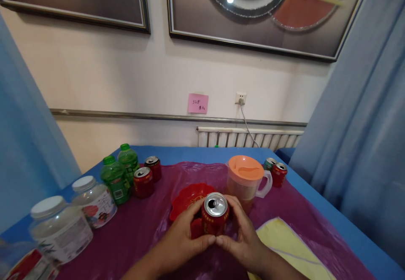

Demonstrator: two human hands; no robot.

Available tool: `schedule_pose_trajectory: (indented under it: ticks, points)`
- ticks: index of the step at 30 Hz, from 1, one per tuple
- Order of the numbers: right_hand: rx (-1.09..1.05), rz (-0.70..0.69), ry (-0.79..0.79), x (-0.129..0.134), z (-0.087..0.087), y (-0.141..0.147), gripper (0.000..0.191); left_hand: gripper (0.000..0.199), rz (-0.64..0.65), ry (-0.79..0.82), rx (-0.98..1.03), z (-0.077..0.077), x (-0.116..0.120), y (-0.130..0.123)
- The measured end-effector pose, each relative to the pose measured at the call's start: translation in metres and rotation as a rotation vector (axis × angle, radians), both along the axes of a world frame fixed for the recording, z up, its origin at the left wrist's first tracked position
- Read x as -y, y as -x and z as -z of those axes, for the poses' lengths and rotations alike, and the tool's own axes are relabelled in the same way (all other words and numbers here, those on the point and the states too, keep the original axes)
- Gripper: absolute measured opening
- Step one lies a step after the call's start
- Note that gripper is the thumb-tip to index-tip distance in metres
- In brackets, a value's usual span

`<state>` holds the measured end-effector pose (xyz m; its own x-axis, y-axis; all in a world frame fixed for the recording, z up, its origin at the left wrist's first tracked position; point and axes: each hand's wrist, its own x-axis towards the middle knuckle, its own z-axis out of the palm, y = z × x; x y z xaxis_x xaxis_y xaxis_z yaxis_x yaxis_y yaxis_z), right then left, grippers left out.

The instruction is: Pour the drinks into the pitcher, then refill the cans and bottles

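Both my hands are wrapped round an opened red drink can [215,220], held upright with its silver top facing me. My left hand [185,237] grips its left side and my right hand [242,237] its right side, thumbs meeting in front. Just behind the can lies a red scalloped plate [180,202], partly covered by my left hand and the can. Behind my right hand stands a clear pitcher [242,183] with an orange lid, holding some liquid. A yellow cloth [284,242] is spread to the right of my right forearm.
Left are clear jars [95,204] with white lids, green bottles [115,181] and red cans [144,183]. More cans [279,175] stand at the back right. Purple plastic sheeting [133,238] covers the blue table [319,200]. Blue curtains [357,136] hang at both sides.
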<state>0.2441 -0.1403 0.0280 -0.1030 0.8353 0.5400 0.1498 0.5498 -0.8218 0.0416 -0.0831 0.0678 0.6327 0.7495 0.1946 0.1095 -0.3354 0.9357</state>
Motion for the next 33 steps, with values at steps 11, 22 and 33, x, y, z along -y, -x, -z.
schedule_pose_trajectory:
  ticks: [11,22,33]
  points:
    - [-0.036,0.386,0.158,0.007,0.013,0.042,0.085,0.051,-0.572,-0.424,-0.155,0.033,0.022,-0.024]
    - [-0.015,-0.042,0.090,-0.009,-0.021,0.004,0.068,0.073,-0.093,-0.052,-0.094,0.018,0.008,0.019]
    - [0.110,0.018,-0.005,0.001,-0.021,-0.019,0.073,0.083,-0.076,-0.102,-0.168,-0.013,-0.024,0.006]
